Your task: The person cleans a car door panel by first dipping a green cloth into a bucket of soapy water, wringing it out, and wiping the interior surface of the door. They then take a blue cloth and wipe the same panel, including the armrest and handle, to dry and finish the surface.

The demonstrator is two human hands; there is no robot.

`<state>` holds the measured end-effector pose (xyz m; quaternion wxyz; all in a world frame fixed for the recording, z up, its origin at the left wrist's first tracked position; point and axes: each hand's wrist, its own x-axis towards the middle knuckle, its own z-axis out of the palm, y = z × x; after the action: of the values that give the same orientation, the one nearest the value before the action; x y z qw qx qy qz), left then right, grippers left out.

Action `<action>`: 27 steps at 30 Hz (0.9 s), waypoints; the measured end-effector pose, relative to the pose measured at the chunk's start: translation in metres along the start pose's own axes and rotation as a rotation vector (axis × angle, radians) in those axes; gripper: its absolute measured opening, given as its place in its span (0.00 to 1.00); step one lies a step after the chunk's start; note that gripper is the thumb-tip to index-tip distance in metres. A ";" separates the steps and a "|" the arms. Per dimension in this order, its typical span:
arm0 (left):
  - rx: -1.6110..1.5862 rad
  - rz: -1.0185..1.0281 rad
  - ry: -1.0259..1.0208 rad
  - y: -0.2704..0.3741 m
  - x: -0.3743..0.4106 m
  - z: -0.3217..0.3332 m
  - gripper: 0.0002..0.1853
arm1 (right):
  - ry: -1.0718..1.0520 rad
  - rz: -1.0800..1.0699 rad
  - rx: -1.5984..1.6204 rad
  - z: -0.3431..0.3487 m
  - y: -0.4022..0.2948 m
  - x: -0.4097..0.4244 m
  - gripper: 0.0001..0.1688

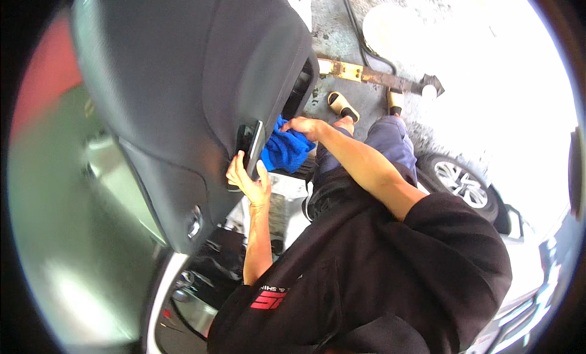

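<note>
A dark interior door panel [169, 79] of a car fills the upper left, with a chrome inner handle [195, 222] low on it. My left hand [249, 180] has its thumb and fingers on either side of the end of a dark, glossy, silver-edged armrest grip [256, 148] on this panel. Just right of the grip, my right hand [304, 127] clutches a bunched blue cloth [288, 150]. The cloth lies against the panel's edge, below the open door pocket [297, 91]. Part of my right hand's fingers is hidden in its folds.
A worn yellow lift arm [350, 71] crosses the floor beyond my sandalled feet [342, 106]. A black hose [355, 24] runs beside a round white object [387, 29]. At the right stands a white car with its wheel [460, 182]. A side mirror [183, 317] shows at the bottom left.
</note>
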<state>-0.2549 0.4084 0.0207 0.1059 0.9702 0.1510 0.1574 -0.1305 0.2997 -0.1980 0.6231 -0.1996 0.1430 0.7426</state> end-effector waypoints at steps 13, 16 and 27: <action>-2.275 -0.659 0.502 0.160 -0.095 0.142 0.45 | 0.002 -0.021 -1.702 0.122 0.027 -0.233 0.60; -2.109 -0.721 0.637 0.179 -0.098 0.133 0.41 | 0.062 -0.228 -2.022 0.140 0.017 -0.261 0.61; 0.085 -0.693 0.132 0.113 0.006 0.028 0.64 | 0.140 -0.381 -1.408 0.058 -0.096 -0.341 0.39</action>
<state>-0.2111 0.3006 0.0251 0.1028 0.8525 0.4842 0.1680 0.0064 0.0476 0.0184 0.4549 -0.6210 -0.3659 0.5230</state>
